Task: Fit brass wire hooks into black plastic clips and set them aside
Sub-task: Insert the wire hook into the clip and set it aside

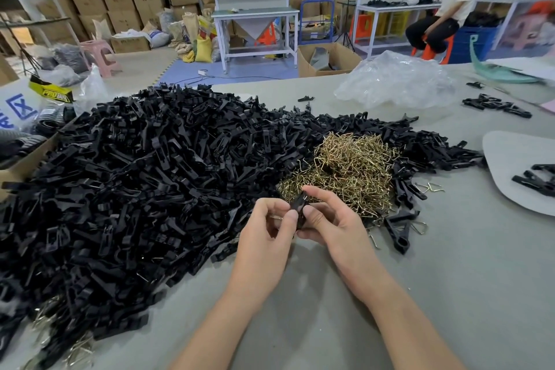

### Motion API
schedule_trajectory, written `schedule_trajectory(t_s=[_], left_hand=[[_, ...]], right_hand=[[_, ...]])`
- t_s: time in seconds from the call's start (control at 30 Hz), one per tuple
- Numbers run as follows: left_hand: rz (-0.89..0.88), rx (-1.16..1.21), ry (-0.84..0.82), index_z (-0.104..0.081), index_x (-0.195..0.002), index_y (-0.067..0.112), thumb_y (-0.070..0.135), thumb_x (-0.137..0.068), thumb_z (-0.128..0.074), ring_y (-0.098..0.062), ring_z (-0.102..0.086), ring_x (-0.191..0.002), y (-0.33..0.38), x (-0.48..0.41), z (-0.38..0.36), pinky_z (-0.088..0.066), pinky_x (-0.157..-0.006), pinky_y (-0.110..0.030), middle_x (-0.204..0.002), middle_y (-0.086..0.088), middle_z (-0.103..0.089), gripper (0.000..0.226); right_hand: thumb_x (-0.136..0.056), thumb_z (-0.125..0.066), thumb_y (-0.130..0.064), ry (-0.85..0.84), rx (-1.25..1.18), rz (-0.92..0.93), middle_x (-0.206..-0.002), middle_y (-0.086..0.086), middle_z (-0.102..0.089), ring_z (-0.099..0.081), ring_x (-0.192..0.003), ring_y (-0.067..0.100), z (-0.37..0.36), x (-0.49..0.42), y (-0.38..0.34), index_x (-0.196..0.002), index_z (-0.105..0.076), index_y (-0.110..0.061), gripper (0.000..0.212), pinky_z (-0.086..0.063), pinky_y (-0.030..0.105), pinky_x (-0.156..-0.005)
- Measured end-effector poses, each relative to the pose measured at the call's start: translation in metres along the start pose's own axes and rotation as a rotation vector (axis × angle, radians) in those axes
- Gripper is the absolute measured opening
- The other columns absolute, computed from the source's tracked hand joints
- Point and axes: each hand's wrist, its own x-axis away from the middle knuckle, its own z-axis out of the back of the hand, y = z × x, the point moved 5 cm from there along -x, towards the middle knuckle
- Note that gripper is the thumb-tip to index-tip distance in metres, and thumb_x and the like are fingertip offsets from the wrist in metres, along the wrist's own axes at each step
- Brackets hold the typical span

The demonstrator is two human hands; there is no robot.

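We see a grey-green table. Along its left edge sprawls a black heap of clips; nearer the middle, a brassy gold tangle of wire hooks. The clip we hold is the same black. Toward the far edge lies a clear plastic bag; at the right edge, a pale grey board.

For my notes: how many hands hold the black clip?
2. The left hand pinches the black clip from the left, the right hand from the right. None seems hidden.
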Motion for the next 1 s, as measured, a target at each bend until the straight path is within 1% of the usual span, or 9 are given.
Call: schedule_trajectory(t_s=[0.13,0.23,0.33,0.47,0.57,0.7,0.83,0.9,1.0], left_hand=[[0.140,0.110,-0.007,-0.061,-0.107,0.032,0.019,-0.093,-0.066,-0.009,-0.060,-0.074,-0.010,-0.006,0.003,-0.051,-0.075,-0.023,-0.081,0.011,-0.063,0.019],[0.144,0.144,0.018,-0.066,-0.104,0.031,0.018,-0.093,-0.065,-0.007,-0.057,-0.068,-0.009,-0.007,0.009,-0.048,-0.066,-0.015,-0.076,0.007,-0.063,0.017],[0.144,0.156,-0.021,-0.064,-0.104,0.025,0.013,-0.095,-0.061,-0.010,-0.060,-0.065,-0.007,-0.008,0.009,-0.049,-0.062,-0.019,-0.076,-0.006,-0.068,0.016],[0.059,0.054,-0.083,-0.067,-0.101,0.031,0.015,-0.094,-0.063,-0.006,-0.055,-0.060,-0.001,-0.006,0.009,-0.043,-0.058,-0.013,-0.068,0.010,-0.062,0.017],[0.052,0.022,-0.137,-0.071,-0.100,0.037,0.021,-0.092,-0.066,-0.005,-0.048,-0.059,0.000,-0.005,0.010,-0.040,-0.057,-0.013,-0.064,0.013,-0.058,0.019],[0.093,0.083,-0.198,-0.072,-0.103,0.041,0.024,-0.093,-0.067,-0.011,-0.047,-0.063,-0.001,-0.004,0.006,-0.040,-0.060,-0.022,-0.066,0.004,-0.056,0.020],[0.153,0.247,-0.209,-0.072,-0.110,0.025,0.019,-0.098,-0.061,-0.014,-0.063,-0.078,-0.001,-0.004,0.005,-0.055,-0.076,-0.031,-0.085,-0.007,-0.070,0.018],[0.176,0.304,-0.213,-0.067,-0.117,0.019,0.016,-0.101,-0.056,-0.013,-0.065,-0.082,-0.002,-0.006,0.005,-0.055,-0.073,-0.028,-0.089,-0.002,-0.072,0.020],[0.197,0.341,-0.260,-0.059,-0.127,0.015,0.015,-0.103,-0.050,-0.011,-0.064,-0.081,-0.003,-0.006,0.002,-0.052,-0.069,-0.025,-0.092,0.001,-0.070,0.026]], right_hand=[[-0.095,-0.066,-0.009,0.049,-0.033,-0.015,-0.099,0.007,-0.075,-0.070,-0.091,0.019,0.003,-0.002,0.003,-0.116,-0.073,-0.026,0.028,-0.059,0.028,-0.080],[-0.080,-0.075,-0.027,0.103,-0.148,-0.049,-0.102,0.008,-0.077,-0.072,-0.096,0.022,0.009,-0.004,0.004,-0.110,-0.077,-0.020,0.030,-0.059,0.035,-0.090],[-0.071,-0.079,-0.038,0.101,-0.246,-0.079,-0.096,0.003,-0.077,-0.072,-0.092,0.019,0.012,-0.005,0.004,-0.107,-0.080,-0.022,0.039,-0.059,0.034,-0.088],[-0.078,-0.075,-0.032,0.076,-0.311,-0.093,-0.085,0.001,-0.073,-0.070,-0.079,0.016,0.013,-0.003,0.003,-0.107,-0.079,-0.022,0.032,-0.061,0.033,-0.073],[-0.081,-0.072,-0.030,0.055,-0.316,-0.105,-0.087,0.007,-0.073,-0.072,-0.079,0.020,0.009,-0.001,0.001,-0.108,-0.078,-0.023,0.029,-0.061,0.032,-0.069],[-0.083,-0.069,-0.019,0.026,-0.344,-0.133,-0.094,0.013,-0.074,-0.074,-0.085,0.022,0.007,-0.001,0.005,-0.109,-0.078,-0.021,0.028,-0.061,0.034,-0.076],[-0.078,-0.069,-0.008,0.035,-0.400,-0.150,-0.099,0.011,-0.074,-0.073,-0.090,0.021,0.008,-0.003,0.004,-0.119,-0.073,-0.013,0.041,-0.061,0.030,-0.077],[-0.077,-0.069,-0.005,0.049,-0.416,-0.151,-0.104,0.017,-0.072,-0.072,-0.087,0.021,0.008,-0.003,0.003,-0.119,-0.071,-0.007,0.042,-0.061,0.028,-0.078],[-0.077,-0.068,-0.002,0.030,-0.418,-0.117,-0.106,0.019,-0.070,-0.068,-0.091,0.023,0.008,-0.003,-0.001,-0.107,-0.077,-0.007,0.032,-0.057,0.034,-0.095]])
